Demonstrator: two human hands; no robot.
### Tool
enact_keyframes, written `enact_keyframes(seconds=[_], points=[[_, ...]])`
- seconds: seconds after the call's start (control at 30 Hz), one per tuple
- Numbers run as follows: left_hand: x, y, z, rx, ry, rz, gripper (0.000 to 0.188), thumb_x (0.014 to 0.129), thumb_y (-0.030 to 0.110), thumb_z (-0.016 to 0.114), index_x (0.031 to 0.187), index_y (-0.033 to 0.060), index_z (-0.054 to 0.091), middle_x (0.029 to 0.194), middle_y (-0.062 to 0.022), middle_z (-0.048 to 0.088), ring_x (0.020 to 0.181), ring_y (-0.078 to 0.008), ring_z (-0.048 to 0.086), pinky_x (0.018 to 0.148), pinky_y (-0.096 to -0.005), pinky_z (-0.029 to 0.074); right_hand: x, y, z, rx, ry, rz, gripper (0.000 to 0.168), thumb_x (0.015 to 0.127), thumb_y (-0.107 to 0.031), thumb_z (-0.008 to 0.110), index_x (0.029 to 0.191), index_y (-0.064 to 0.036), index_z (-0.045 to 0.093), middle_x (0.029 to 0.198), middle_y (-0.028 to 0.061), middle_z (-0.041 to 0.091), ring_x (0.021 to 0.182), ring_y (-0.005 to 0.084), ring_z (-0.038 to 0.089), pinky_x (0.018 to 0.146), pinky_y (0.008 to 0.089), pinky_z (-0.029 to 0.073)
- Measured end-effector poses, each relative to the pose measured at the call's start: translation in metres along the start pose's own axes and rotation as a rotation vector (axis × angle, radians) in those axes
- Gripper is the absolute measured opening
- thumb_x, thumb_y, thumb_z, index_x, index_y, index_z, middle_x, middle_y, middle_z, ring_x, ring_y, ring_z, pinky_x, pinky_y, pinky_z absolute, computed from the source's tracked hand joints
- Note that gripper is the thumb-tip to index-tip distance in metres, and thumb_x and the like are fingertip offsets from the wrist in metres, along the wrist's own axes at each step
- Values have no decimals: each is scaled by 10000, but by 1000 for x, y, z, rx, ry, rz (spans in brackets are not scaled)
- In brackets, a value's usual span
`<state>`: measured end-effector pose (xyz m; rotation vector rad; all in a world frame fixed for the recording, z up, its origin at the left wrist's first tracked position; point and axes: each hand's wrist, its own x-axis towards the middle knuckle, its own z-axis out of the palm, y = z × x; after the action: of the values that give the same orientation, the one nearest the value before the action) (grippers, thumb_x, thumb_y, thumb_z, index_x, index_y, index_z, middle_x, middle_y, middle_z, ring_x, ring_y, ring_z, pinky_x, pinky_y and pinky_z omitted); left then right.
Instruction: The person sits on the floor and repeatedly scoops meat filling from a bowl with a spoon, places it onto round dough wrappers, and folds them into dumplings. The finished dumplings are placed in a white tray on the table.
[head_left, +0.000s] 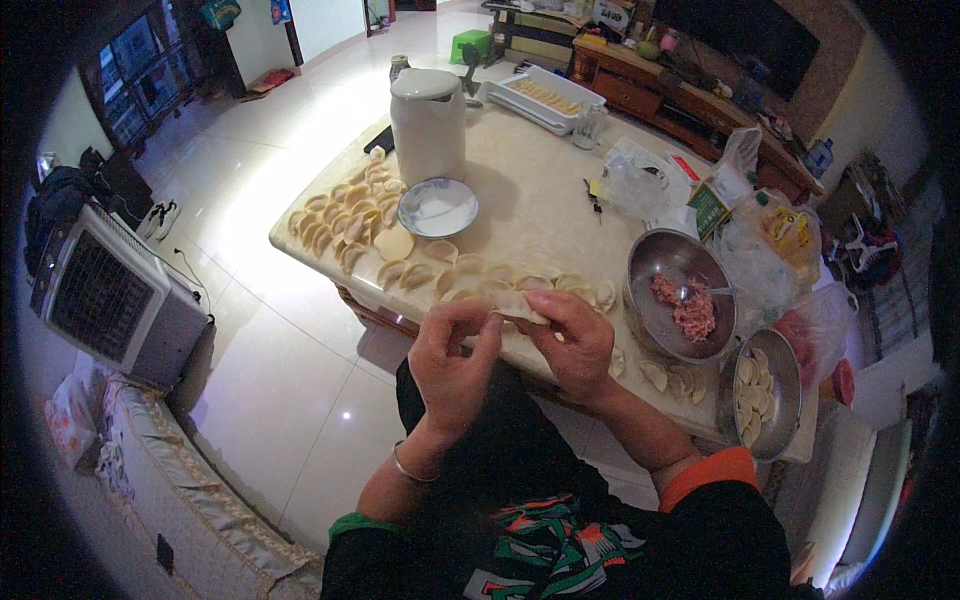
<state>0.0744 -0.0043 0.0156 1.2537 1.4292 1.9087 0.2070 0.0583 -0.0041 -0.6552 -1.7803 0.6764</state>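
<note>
Between my two hands, over the table's near edge, is a pale folded dumpling (517, 306). My left hand (456, 360) pinches its left end with thumb and fingertips. The right end is gripped by my right hand (574, 341). Just beyond them, several shaped dumplings (469, 264) lie in rows along the table edge. More dumplings (352, 214) crowd the left corner, beside a flat round wrapper (395, 244). A bowl of white powder (439, 208) stands near that wrapper. To the right, a metal bowl (643, 277) holds pink minced filling (694, 313) and a spoon.
A second metal bowl (787, 375) of dumplings sits at the right table edge. A tall lidded white jug (427, 127) rises behind the powder bowl. Further back are a white tray (544, 97) and a glass mug (589, 126). Plastic bags (765, 247) and boxes clutter the right side.
</note>
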Motion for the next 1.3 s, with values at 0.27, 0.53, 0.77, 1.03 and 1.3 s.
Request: enact_keyframes(seconds=[0.27, 0.53, 0.77, 1.03, 1.3], points=[[7, 8, -6, -244, -82, -128, 121, 808, 21, 579, 923, -4, 552, 801, -46, 584, 714, -97, 566, 635, -225, 482, -5, 5, -3, 78, 2, 133, 333, 682, -37, 697, 1002, -61, 608, 923, 94, 618, 842, 172, 609, 700, 292, 500], [38, 25, -34, 190, -538, 66, 207, 790, 27, 583, 997, 34, 588, 892, -88, 587, 749, -161, 578, 666, -270, 473, 3, -11, -11, 491, -125, 406, 246, 774, 70, 584, 1014, 16, 575, 949, 94, 586, 797, 169, 609, 693, 275, 530], [49, 36, -41, 341, -681, 340, 153, 767, 69, 607, 915, 34, 591, 815, -119, 565, 770, -256, 572, 670, -327, 464, 3, -9, -15, 519, -220, 388, 245, 766, 78, 588, 1003, 15, 580, 974, 97, 579, 825, 180, 607, 714, 282, 534], [44, 34, -40, 446, -637, 384, 89, 754, 72, 605, 825, 35, 565, 791, -118, 557, 756, -285, 564, 653, -355, 463, -3, 0, -17, 287, -279, 333, 256, 757, 92, 587, 999, 7, 583, 1004, 116, 563, 850, 189, 599, 713, 285, 536], [18, 26, -29, 422, -370, 404, 179, 725, 88, 647, 885, 52, 574, 827, -105, 573, 784, -276, 570, 688, -352, 469, -11, -6, -11, 222, -106, 196, 268, 736, 36, 631, 997, -10, 591, 982, 117, 580, 847, 184, 597, 718, 280, 516]])
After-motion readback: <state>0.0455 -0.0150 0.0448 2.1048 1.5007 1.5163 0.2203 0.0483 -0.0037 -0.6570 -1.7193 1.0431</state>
